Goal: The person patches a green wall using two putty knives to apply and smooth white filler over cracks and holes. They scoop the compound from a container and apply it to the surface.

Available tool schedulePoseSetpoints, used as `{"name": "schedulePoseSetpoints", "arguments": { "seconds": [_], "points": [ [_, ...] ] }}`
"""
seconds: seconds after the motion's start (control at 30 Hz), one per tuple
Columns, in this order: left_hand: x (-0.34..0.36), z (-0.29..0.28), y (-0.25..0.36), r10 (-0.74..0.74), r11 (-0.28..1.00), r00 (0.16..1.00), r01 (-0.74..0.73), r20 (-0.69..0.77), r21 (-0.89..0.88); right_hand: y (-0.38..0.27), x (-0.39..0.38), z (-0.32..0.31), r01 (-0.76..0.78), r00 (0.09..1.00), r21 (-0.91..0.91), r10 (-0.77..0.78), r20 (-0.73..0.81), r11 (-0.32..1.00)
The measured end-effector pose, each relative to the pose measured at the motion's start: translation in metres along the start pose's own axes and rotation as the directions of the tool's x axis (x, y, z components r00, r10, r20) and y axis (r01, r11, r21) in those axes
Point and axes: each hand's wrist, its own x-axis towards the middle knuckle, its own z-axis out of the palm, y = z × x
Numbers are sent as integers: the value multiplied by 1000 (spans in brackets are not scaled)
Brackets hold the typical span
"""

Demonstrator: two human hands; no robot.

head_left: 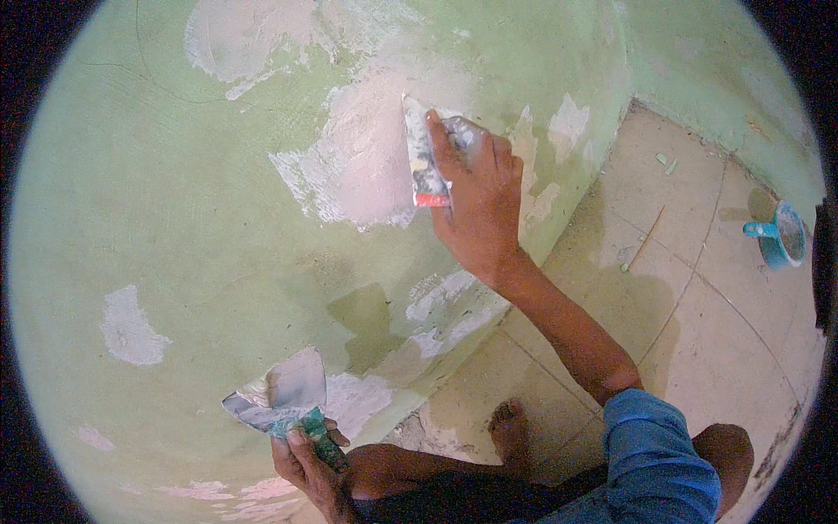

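My right hand (pixel 484 196) is closed on a putty knife (pixel 421 157) with a smeared, pale blade and a red strip at its lower end. Its long edge lies against a broad whitish-pink patch of filler (pixel 371 148) on the green wall (pixel 209 201). Lower left, my left hand (pixel 305 463) grips the green handle of a second putty knife (pixel 288 384). That wide blade carries white filler and points up, close to the wall; whether it touches cannot be told.
More filler patches (pixel 131 325) mark the wall. On the tiled floor (pixel 559 349) at right stands a turquoise dipper (pixel 781 236) with pale residue. A thin stick (pixel 646 236) and green flakes (pixel 667 163) lie near the wall's base. My bare foot (pixel 511 428) rests below.
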Motion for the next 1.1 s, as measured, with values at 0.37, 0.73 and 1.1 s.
{"name": "schedulePoseSetpoints", "arguments": {
  "seconds": [0.37, 0.73, 1.1],
  "points": [
    [1, 4, 3, -11, 1000, 1000, 11, -6, -17, 30, -57, 4, 283, 959, -127, -280, 44, 951],
    [0, 2, 0, -11, 999, 1000, 12, -8, 37, 48, 30, 7, 109, 969, -38, -115, -219, 993],
    [1, 4, 1, 10, 1000, 1000, -10, -14, 1, 36, -52, 1, 301, 946, 24, -302, 121, 953]
  ]
}}
